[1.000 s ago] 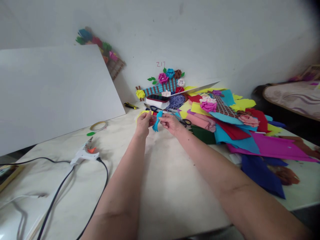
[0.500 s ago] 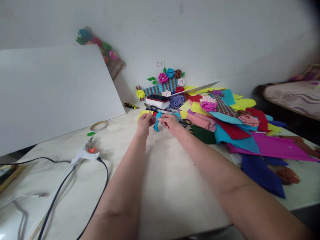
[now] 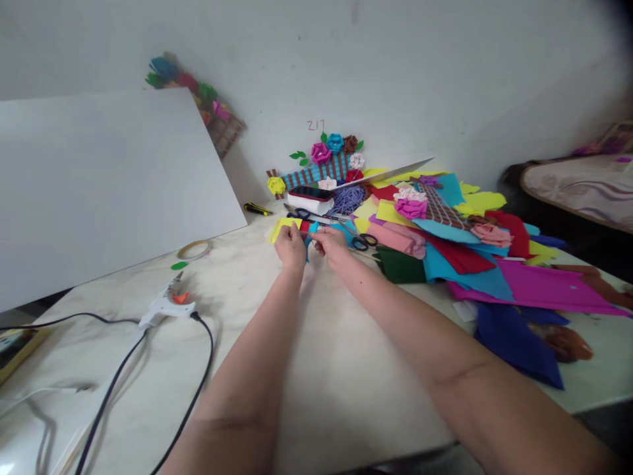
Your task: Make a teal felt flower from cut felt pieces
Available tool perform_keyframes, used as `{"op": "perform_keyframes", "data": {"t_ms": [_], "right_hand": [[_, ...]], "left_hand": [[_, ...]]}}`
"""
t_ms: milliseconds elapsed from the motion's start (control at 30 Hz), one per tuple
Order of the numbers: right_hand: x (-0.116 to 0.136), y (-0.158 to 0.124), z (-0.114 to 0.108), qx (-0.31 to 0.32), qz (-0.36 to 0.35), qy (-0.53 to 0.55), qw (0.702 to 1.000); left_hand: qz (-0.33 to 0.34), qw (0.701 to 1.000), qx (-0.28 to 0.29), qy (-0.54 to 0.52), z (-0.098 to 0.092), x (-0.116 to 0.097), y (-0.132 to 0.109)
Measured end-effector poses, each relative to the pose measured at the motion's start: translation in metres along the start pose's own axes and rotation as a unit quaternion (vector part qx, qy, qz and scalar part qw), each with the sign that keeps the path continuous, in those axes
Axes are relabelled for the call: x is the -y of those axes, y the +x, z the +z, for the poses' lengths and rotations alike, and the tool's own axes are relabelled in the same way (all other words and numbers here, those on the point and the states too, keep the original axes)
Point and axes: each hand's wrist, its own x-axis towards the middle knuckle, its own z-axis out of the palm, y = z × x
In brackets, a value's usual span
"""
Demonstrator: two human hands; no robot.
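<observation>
Above the middle of the table, my left hand (image 3: 291, 245) and my right hand (image 3: 330, 244) are close together, fingers pinched. Between them is a small twisted piece of blue crepe paper (image 3: 307, 247). My right fingertips grip its upper right side, and my left fingers close on its left side, partly hiding it. Just behind my hands lie yellow paper (image 3: 284, 228), a bit of red paper (image 3: 304, 226) and more blue paper (image 3: 341, 229). Scissors with black handles (image 3: 364, 242) lie right of my right hand.
A white glue gun (image 3: 165, 305) with a black cord stands at left, near a tape roll (image 3: 193, 250). A yellow cutter (image 3: 258, 209), a phone (image 3: 310, 192) and a flower-decorated craft (image 3: 316, 173) are at the back. Coloured paper sheets (image 3: 459, 264) heap up on the right.
My hands have come closer together, the left one shifting right and turning towards the blue crepe paper. More of the blue paper is now covered by my fingers.
</observation>
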Motion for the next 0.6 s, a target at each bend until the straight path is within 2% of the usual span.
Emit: {"op": "perform_keyframes", "data": {"t_ms": [67, 133, 400, 600], "right_hand": [[0.0, -0.002, 0.001, -0.012, 0.007, -0.001, 1.0], [-0.001, -0.004, 0.003, -0.023, 0.016, -0.005, 1.0], [-0.005, -0.011, 0.012, -0.04, 0.044, 0.006, 0.998], [-0.003, -0.013, 0.012, -0.023, 0.046, 0.002, 0.999]], "left_hand": [[0.047, 0.995, -0.07, 0.052, 0.003, -0.001, -0.005], [0.072, 0.99, -0.092, 0.073, 0.005, -0.002, -0.009], [0.116, 0.986, -0.096, 0.077, 0.001, -0.002, -0.013], [0.08, 0.988, -0.102, 0.087, -0.007, 0.002, -0.003]]}}
